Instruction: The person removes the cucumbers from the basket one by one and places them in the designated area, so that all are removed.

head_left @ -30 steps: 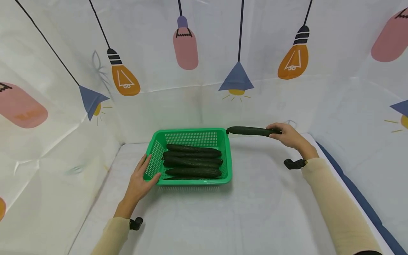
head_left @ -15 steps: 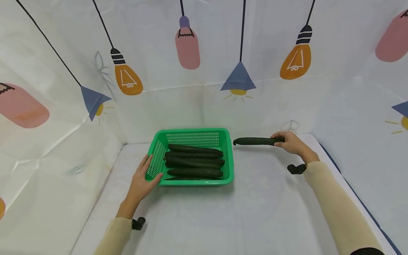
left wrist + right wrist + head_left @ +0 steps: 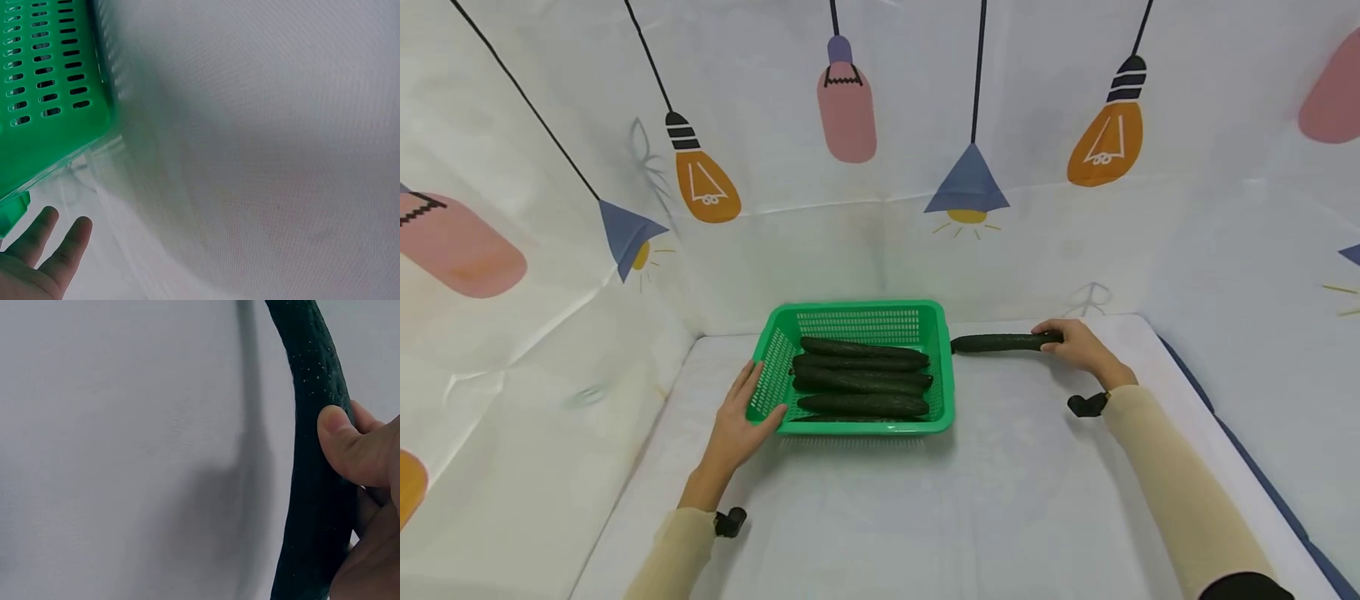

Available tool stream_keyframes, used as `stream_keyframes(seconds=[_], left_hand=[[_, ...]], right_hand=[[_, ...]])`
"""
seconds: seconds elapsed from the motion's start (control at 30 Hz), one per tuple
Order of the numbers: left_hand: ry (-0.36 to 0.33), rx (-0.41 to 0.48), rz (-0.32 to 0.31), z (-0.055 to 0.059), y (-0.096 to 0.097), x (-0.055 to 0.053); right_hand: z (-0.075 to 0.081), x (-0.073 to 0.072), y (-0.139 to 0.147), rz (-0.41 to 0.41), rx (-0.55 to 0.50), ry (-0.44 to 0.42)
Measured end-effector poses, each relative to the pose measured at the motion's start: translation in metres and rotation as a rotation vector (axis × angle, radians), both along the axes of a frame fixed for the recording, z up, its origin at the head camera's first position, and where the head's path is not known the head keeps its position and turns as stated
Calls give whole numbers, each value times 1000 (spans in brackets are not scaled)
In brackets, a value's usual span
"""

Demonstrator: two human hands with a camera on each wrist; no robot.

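My right hand (image 3: 1078, 344) grips a long dark green cucumber (image 3: 1000, 342) near its right end, thumb on one side and fingers on the other. The cucumber lies level just right of the basket, its tip close to the basket's wall. In the right wrist view the cucumber (image 3: 315, 456) shows with its shadow on the white surface beside it. A green plastic basket (image 3: 946, 400) holds several more cucumbers (image 3: 861, 405) in a stack of rows. With fingers spread, my left hand (image 3: 735, 429) rests against the basket's left side; the left wrist view shows the slotted basket wall (image 3: 53, 94) above its fingertips.
The basket stands near the back of a table covered in white cloth (image 3: 880, 517). White sheets printed with lamps and bulbs (image 3: 709, 185) rise behind and at the sides. A dark blue strip (image 3: 1255, 467) runs along the table's right edge.
My right hand has lowered the cucumber from basket-rim height toward the tabletop, right of the basket. My left hand stays at the basket's left side. The view has shifted slightly.
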State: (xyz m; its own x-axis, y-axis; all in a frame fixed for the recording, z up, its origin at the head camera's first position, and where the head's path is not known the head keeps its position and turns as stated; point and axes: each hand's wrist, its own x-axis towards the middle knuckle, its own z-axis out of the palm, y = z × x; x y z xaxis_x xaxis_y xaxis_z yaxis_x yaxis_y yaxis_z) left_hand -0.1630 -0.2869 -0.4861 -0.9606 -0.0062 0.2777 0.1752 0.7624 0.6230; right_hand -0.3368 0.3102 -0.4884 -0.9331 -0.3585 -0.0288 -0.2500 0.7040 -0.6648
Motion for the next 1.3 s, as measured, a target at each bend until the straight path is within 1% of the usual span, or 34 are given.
stream_keyframes(seconds=[0.17, 0.33, 0.63, 0.87, 1.07, 1.2, 1.3], left_hand=[[10, 0, 0, 1, 1, 0], [9, 0, -8, 2, 1, -1], [12, -5, -13, 2, 2, -2], [-8, -3, -14, 2, 4, -2], [-10, -6, -10, 4, 3, -2], [-13, -1, -12, 5, 3, 0], [-15, -1, -10, 5, 2, 2]], right_hand=[[-11, -3, 0, -18, -7, 11], [-15, -6, -4, -42, -13, 13], [-10, -12, -5, -23, 57, 41], [-9, -13, -5, -45, 82, 8], [-8, -14, -7, -47, 108, -22], [-8, -11, -6, -45, 130, -4], [-7, -8, -6, -39, 126, 21]])
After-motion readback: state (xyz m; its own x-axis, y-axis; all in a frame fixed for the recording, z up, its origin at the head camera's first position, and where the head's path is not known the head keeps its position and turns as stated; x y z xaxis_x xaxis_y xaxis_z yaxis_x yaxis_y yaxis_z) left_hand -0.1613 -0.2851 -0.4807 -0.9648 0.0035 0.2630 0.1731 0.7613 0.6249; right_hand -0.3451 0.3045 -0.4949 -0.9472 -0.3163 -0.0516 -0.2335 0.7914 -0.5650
